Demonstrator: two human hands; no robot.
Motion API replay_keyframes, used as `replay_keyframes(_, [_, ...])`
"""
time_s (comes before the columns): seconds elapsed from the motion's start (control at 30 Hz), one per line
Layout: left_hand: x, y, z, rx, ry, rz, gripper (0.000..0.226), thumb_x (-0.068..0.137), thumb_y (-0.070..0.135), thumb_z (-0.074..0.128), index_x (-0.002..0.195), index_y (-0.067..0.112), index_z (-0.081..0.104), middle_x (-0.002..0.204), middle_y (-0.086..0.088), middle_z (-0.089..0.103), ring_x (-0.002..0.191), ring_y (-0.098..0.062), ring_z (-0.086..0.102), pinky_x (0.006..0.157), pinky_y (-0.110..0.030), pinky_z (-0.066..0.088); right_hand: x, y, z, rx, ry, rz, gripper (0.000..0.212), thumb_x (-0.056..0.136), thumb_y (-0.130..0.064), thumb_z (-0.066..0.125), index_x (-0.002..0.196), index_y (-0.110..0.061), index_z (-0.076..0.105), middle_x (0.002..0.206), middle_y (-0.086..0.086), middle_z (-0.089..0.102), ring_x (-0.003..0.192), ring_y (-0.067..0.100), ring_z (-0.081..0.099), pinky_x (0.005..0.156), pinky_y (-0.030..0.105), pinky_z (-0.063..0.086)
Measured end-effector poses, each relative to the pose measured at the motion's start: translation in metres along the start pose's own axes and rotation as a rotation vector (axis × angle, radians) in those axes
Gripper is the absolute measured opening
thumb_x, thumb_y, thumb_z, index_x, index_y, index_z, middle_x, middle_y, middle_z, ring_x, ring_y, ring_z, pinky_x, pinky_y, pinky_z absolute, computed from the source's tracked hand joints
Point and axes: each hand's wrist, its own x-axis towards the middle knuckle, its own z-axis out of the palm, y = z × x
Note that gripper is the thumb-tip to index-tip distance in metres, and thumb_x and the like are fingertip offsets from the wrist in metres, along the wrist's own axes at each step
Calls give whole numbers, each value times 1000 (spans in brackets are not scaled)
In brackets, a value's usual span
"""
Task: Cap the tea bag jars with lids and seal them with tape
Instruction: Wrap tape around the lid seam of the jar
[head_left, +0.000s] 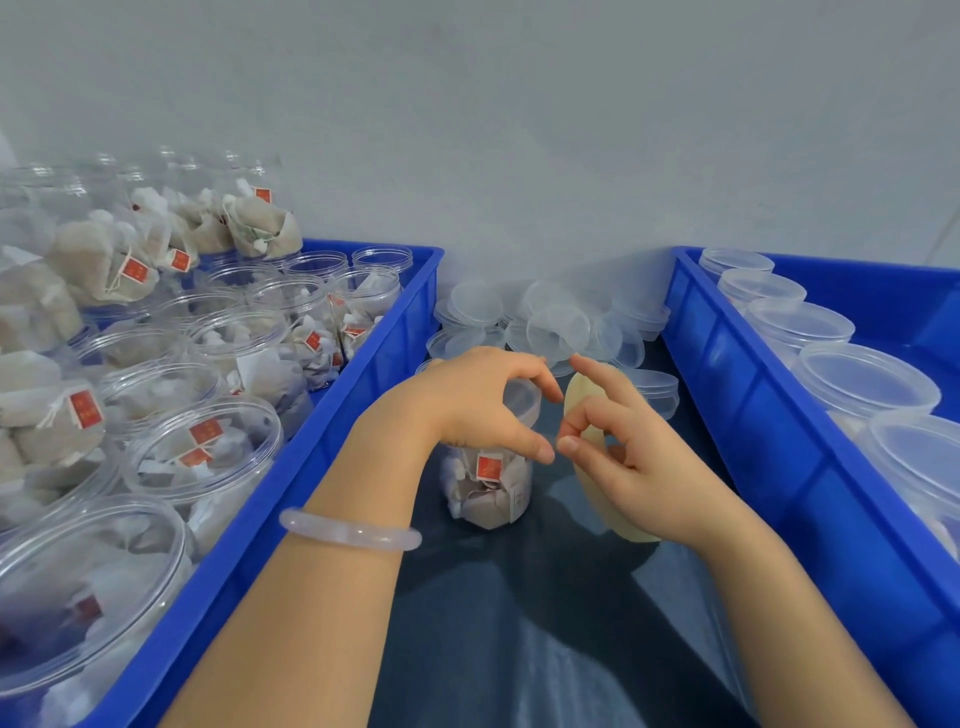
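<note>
Jar (488, 483) of tea bags stands upright on the dark table (519, 623) between two blue crates, lid (522, 397) on. Your left hand (483, 405) grips its top, fingers curled over the lid. Your right hand (634, 462) holds a yellowish tape roll (581, 400) just beside it, thumbs nearly touching. Loose lids (558, 330) lie behind. The left crate (332, 395) holds open filled jars (202, 441), the right crate (737, 395) capped jars (862, 379).

Single head view: wide-angle, forward-down, close over left hand (483, 410), right hand (634, 467).
</note>
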Motion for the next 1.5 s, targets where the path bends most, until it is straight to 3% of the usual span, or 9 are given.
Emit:
replay_keyframes(0.27, [2,-1,7,76,93,-40,48,79,39,71,122,42,49,132,16,49,127,-8,36,107,-45,28,22,14,15,-118,154,-64,31,91,-14,59,78,-39,47,154,8,24,110,-41,3,90,-8,12])
replay_keyframes(0.47, [5,2,15,135,182,-52,42,86,38,60,124,35,41,118,15,51,120,-10,38,99,-43,28,24,18,23,-24,194,-74,33,91,-7,57,81,-37,47,152,10,28,123,-31,3,85,24,35])
replay_keyframes(0.63, [4,4,29,192,330,-57,28,84,36,55,109,35,42,108,13,54,110,-12,42,88,-41,29,11,15,29,-110,237,-115,18,89,5,54,91,-11,61,153,19,19,118,-36,7,85,-7,18])
replay_keyframes(0.7, [4,5,29,178,353,-56,24,83,34,55,101,36,39,99,15,53,105,-13,42,85,-41,30,5,11,32,-136,269,-98,13,89,4,54,91,-7,61,154,18,17,108,-34,24,82,-4,26])
replay_keyframes(0.83, [7,6,27,152,393,-79,26,80,28,57,96,35,38,79,20,42,93,-13,38,79,-39,28,2,-4,36,-189,270,19,5,90,-3,53,88,-5,56,158,6,11,109,27,52,81,41,44])
replay_keyframes(0.9, [11,7,26,137,411,-96,26,80,26,58,95,34,38,77,21,40,91,-13,36,81,-41,30,5,-6,33,-236,269,48,5,91,-3,52,86,-5,54,157,7,14,104,38,53,82,46,43])
replay_keyframes(1.07, [18,8,18,94,241,-121,24,79,29,61,96,36,46,82,22,41,99,-10,33,86,-42,28,5,-4,30,-286,275,98,14,94,-12,53,103,-5,62,153,16,21,109,30,55,75,23,32])
replay_keyframes(1.33, [26,16,6,109,66,-247,27,67,23,72,83,34,54,89,17,46,100,-16,40,97,-52,35,4,-5,30,-366,197,127,17,94,-13,48,94,-11,65,157,13,13,90,37,57,78,37,42])
replay_keyframes(1.5, [31,23,11,58,219,-331,24,55,15,64,77,23,68,88,7,63,85,-17,51,99,-56,33,1,-11,28,-376,146,144,24,95,-12,43,104,-18,64,157,9,9,98,37,54,82,37,42])
